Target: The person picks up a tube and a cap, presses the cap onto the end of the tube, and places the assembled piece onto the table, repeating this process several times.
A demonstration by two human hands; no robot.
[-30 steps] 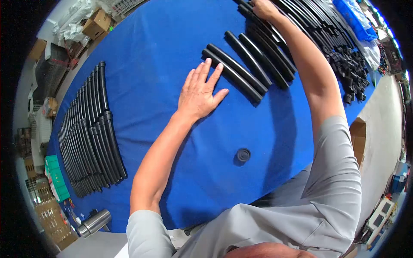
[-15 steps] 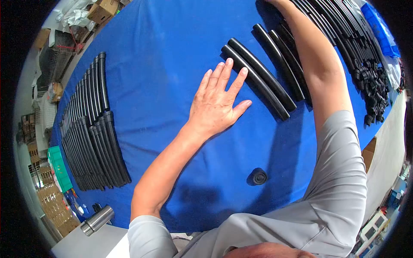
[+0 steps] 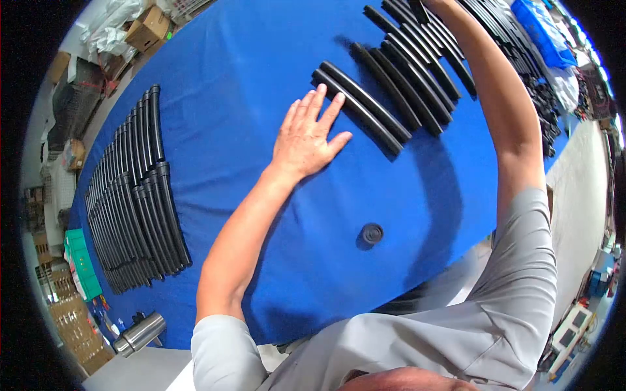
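My left hand [image 3: 303, 140] lies flat with its fingers spread, its fingertips at the lower of two short, slightly curved black tubes [image 3: 362, 107]. Several more black tubes [image 3: 411, 81] lie in slanting rows to the upper right. Up at the top edge, my right hand [image 3: 438, 3] reaches among the far tubes; it is mostly cut off, so I cannot see what its fingers do. A small round black rubber-looking piece [image 3: 372, 233] sits alone on the blue cloth [image 3: 261, 78], nearer my body.
Two rows of capped black tubes [image 3: 140, 215] lie at the left. At the far right are long black tubes, small black pieces [image 3: 546, 111] and a blue crate [image 3: 542, 32]. A metal cylinder [image 3: 140, 333] and a green bin [image 3: 83, 264] stand at the left edge.
The view has shifted, so things on the right appear further left. My right arm stretches further out, and more tubes show beside it. My left hand stays spread beside the two tubes.
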